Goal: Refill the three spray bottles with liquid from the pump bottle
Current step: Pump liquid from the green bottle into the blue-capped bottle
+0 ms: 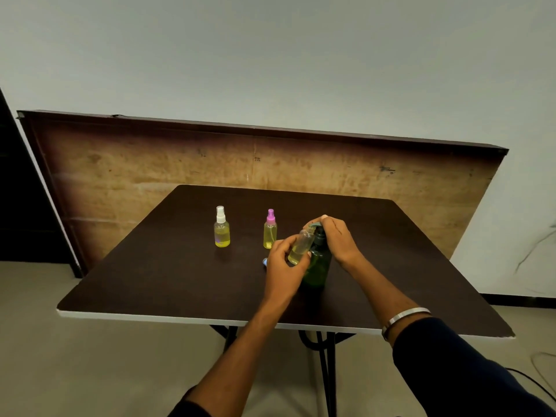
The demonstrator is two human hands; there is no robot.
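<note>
Left hand (284,266) grips uncapped spray bottle (301,246); right hand (337,239) presses green pump bottle (317,266); no legible labels.

Two spray bottles (222,227) left of pump bottle (317,266).

Pump bottle (317,266) head mostly hidden under the right hand (337,239), uncapped spray bottle (301,246) lower part covered by the left hand (284,266) fingers, small blue thing (265,262) behind that hand mostly hidden, both arms cut off by the bottom edge
</note>
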